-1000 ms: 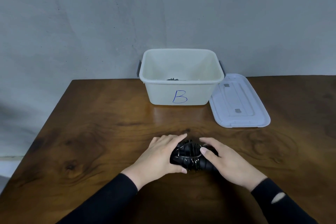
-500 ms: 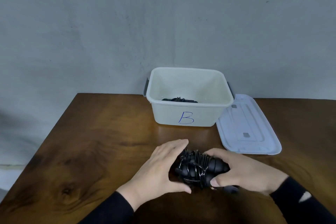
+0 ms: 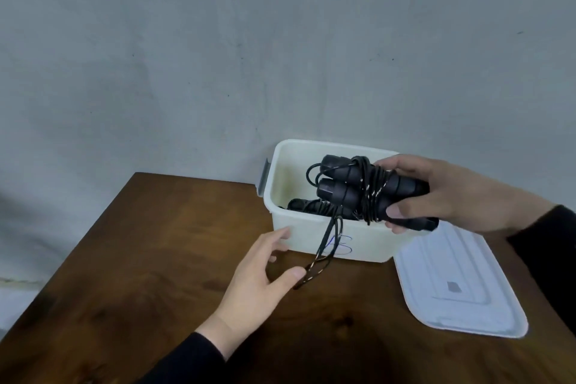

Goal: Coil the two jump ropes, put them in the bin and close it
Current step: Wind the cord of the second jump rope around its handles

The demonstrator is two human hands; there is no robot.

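Note:
My right hand (image 3: 442,193) grips a coiled black jump rope (image 3: 352,188), its cord wound round both handles, held just above the open white bin (image 3: 299,227) marked with a blue B. A loose loop of its cord (image 3: 314,268) hangs down in front of the bin wall. My left hand (image 3: 258,280) is below and left of the bin, fingers spread, thumb touching that hanging loop. Another black jump rope (image 3: 307,206) lies inside the bin, partly hidden.
The white lid (image 3: 452,287) lies flat on the brown wooden table (image 3: 140,259), right of the bin. A grey wall rises directly behind the bin. The table's left edge runs diagonally at the left.
My right hand has lifted the coiled rope off the table and carried it over the bin. My left hand has let go of the bundle, and a loop of cord now hangs loose.

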